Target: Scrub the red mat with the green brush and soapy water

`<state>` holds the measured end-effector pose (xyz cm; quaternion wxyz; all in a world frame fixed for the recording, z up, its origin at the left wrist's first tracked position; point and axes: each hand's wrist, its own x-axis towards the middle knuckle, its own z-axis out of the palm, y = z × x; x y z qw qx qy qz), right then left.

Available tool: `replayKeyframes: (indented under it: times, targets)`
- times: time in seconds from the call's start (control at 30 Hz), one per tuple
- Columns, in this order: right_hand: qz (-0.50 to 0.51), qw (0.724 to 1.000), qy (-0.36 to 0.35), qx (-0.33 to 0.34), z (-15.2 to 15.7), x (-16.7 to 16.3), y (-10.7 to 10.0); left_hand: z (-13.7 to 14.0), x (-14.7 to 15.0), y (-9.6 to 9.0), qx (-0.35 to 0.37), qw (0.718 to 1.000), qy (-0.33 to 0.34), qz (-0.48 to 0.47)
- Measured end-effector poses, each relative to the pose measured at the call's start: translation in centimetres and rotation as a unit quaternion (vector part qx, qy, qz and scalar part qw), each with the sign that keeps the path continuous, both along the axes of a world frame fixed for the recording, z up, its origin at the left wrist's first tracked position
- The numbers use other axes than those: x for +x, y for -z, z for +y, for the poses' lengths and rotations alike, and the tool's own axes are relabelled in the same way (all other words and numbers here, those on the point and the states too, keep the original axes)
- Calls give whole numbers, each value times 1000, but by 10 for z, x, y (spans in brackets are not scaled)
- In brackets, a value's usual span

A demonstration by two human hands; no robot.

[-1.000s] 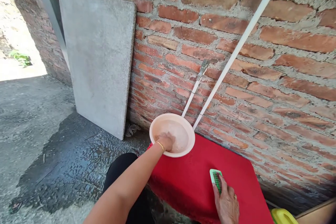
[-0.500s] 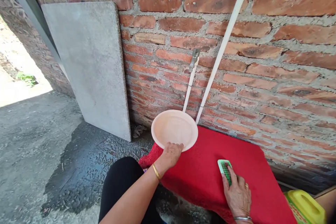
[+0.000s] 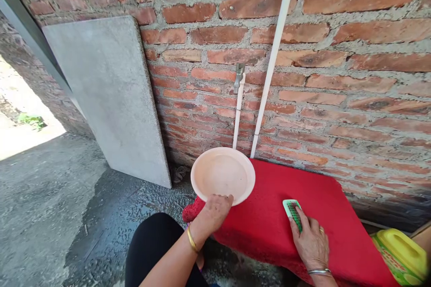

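Note:
My left hand (image 3: 215,211) grips the near rim of a pale pink basin (image 3: 224,172), fingers curled over its edge. The basin sits over the far left part of a red cloth (image 3: 256,219), and whether it rests there or is held up I cannot tell. On the right, my right hand (image 3: 311,237) is closed around a green and white scrubbing brush (image 3: 292,213), which lies on the cloth. The cloth is spread flat over a low surface, its left end bunched. What the basin holds, if anything, is unclear.
Behind the cloth, a tap (image 3: 239,77) on a white pipe and a longer pipe (image 3: 269,85) run up the brick wall (image 3: 336,112). A grey slab (image 3: 107,94) leans at left above wet concrete floor (image 3: 111,219). A yellow jug (image 3: 400,253) stands at right.
The camera view has shifted slightly. Both hands keep their holds on the basin and the brush, and the basin appears a little lower in the view.

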<state>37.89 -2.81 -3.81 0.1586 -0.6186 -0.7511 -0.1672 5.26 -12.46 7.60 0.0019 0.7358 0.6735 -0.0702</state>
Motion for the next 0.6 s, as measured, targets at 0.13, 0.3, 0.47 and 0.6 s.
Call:
replayKeyframes:
  times: [0.13,0.3,0.47,0.6]
  targets:
    - [-1,1000,1,5,0,0,1,-13,6,6,34,999,22,16]
    - [3,1000,1,10,0,0,3,-23,9,7,72,996,52,32]
    - [14,1000,-4,7,0,-1,6,-16,0,-1,-24,996,49,-74]
    - [22,1000,-8,7,-1,-3,7,24,-19,-18,-118,967,51,-219]
